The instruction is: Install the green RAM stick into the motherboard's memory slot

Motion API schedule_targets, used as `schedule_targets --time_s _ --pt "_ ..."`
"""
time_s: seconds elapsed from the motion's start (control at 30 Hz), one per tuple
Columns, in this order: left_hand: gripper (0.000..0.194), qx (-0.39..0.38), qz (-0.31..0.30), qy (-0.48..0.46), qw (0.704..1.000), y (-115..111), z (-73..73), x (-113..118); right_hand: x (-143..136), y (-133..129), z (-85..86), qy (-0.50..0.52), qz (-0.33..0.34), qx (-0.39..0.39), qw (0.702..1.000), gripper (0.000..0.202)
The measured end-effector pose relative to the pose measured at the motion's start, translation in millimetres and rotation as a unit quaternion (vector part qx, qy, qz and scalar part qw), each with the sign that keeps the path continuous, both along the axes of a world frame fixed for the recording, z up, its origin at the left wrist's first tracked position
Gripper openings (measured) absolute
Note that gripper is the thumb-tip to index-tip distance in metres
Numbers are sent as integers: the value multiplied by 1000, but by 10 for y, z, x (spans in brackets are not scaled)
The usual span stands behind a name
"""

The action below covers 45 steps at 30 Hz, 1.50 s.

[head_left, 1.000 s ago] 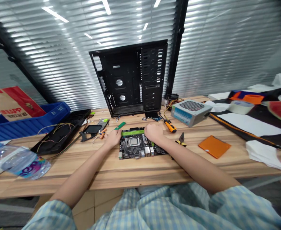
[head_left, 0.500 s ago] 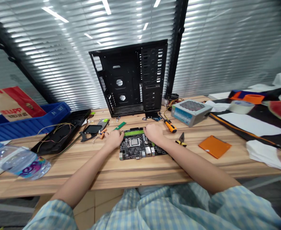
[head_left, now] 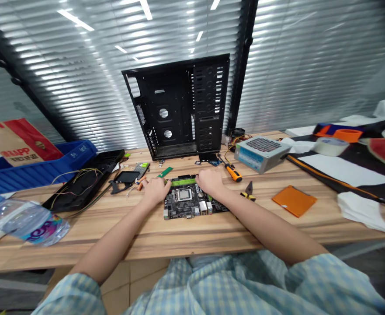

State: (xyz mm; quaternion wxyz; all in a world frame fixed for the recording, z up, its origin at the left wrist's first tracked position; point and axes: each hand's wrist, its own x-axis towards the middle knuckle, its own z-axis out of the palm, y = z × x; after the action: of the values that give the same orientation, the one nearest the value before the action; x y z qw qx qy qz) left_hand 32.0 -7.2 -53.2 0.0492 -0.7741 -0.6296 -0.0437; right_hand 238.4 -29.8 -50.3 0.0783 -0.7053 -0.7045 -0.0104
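Note:
A motherboard [head_left: 184,205] with green memory slots and a square processor lies flat on the wooden table [head_left: 166,240]. At its far left corner is my left hand [head_left: 157,190], fingers bent, with its thumb touching the board's edge. My right hand [head_left: 210,181] is closed at the far right part of the board, its fingertips by the end of the green slots. What the fingertips press or pinch is too small to make out. A green memory stick [head_left: 165,172] lies just beyond my left hand.
Behind stands an open black computer case [head_left: 175,109]. To the right are a power supply [head_left: 261,153], an orange screwdriver [head_left: 234,173], pliers [head_left: 248,191] and an orange square [head_left: 294,200]. A bottle [head_left: 31,223] and blue bin [head_left: 71,162] are at left.
Both hands have shifted very slightly at the board's far edge, the right one a little to the left. The motherboard has stayed in place.

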Motion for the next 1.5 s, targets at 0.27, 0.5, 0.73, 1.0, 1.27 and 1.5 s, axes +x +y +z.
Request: schedule_targets --time_s 0.27,0.5,0.73,1.0,1.27,1.5 --pt "46 20 13 25 999 -28 47 4 2 -3 -27 -19 10 18 1000 40" --pt "43 15 8 11 1000 -36 66 14 10 -3 -13 -30 8 16 999 40" --pt "42 18 3 4 1000 -31 47 20 14 16 -9 -34 26 5 999 36" --pt "41 34 -3 18 999 -21 25 27 8 48 -16 -42 32 -5 999 34" --pt "40 36 -1 21 999 -16 16 39 6 60 -41 -39 33 1 999 35" --pt "39 36 1 19 999 -18 12 41 -1 58 -56 -41 38 2 998 36"
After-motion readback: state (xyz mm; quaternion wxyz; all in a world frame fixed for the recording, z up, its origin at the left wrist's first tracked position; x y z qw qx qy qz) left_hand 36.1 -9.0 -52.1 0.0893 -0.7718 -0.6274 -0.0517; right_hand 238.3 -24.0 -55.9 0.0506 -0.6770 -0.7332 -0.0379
